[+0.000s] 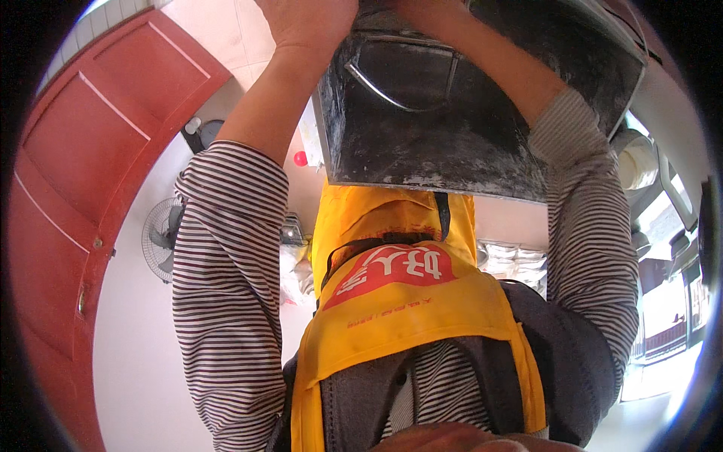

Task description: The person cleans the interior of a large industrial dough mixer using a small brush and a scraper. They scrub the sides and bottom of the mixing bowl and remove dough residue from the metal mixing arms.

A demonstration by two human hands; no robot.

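My left hand (310,16) is at the upper edge, beside the left side of a large dark panel (467,151) with pale smudges and a thin metal rim. My right hand (431,10) reaches over the same panel from the right, its forearm crossing the surface. The picture's edge cuts off the fingers of both hands, so what they hold or touch is hidden. A thin, curved metal bar (382,96) shows against the panel between my forearms. Below it hangs the yellow apron (422,313) that I wear.
A red panelled door (83,151) stands at the left, with a round wire-caged fan (160,239) near it. A small red round object (300,158) lies left of the panel. At the right is a pale bucket-like container (637,162). White bundled bags (516,260) sit behind my body.
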